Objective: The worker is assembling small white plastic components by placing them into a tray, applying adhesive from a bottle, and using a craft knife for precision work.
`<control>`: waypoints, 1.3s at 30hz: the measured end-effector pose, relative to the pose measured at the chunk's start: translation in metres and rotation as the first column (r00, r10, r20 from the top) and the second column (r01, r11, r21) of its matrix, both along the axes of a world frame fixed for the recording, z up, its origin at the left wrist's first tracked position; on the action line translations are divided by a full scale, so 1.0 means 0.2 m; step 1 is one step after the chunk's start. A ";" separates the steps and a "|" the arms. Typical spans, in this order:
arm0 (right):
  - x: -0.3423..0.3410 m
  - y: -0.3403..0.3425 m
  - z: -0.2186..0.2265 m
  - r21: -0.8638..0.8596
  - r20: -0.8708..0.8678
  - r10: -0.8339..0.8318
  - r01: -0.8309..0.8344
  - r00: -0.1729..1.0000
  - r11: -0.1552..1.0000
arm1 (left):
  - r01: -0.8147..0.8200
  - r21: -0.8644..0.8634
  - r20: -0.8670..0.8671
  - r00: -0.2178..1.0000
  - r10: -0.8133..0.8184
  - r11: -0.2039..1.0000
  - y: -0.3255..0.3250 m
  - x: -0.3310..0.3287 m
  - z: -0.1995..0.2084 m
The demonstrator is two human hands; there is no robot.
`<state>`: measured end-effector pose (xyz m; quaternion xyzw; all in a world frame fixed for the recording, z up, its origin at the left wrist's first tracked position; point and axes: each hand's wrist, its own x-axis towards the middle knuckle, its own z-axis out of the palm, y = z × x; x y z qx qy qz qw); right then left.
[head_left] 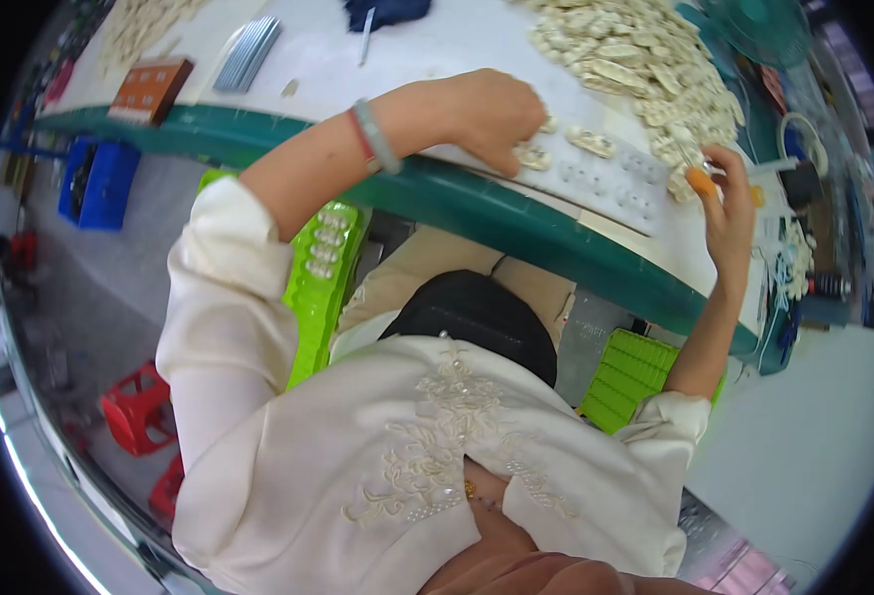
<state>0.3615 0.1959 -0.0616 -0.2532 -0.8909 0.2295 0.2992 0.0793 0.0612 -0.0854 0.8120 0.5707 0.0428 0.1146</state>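
A pale fixture plate (606, 188) with rows of small round recesses lies along the table's near edge. Small cream-coloured moulded pieces (590, 142) sit in part of it, while other recesses show bare. My left hand (492, 114) rests over the plate's left end, thumb and fingers apart around the pieces there; its fingertips are partly hidden. On the right, my right hand (730, 188) is closed in a pinch beside the cream pile. An orange cover (700, 180) shows at its thumb. Something small and shiny is at its fingertips, too small to name.
A large heap of cream pieces (635, 59) spreads behind the plate. Farther left are a brown block (151, 89), a ribbed grey piece (249, 55) and a pen-like stick (367, 37). Green trays (323, 288) (627, 372) stand below the table edge. A red stool (139, 409) is at left.
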 end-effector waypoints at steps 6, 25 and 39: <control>-0.15 -0.51 0.02 -0.192 0.093 0.341 -0.320 0.935 0.928 | 0.037 0.093 0.005 0.999 -0.038 0.995 -0.01 0.01 0.01; -1.27 -1.58 -1.25 -0.321 0.465 0.837 -0.826 0.289 0.464 | -0.730 -0.595 0.399 -0.631 0.665 -0.336 -2.53 0.45 -0.83; -1.24 -1.47 -1.09 -0.530 0.442 0.866 -0.712 0.232 0.461 | -0.558 -0.189 0.163 -0.829 0.535 -0.808 -2.42 0.96 -1.15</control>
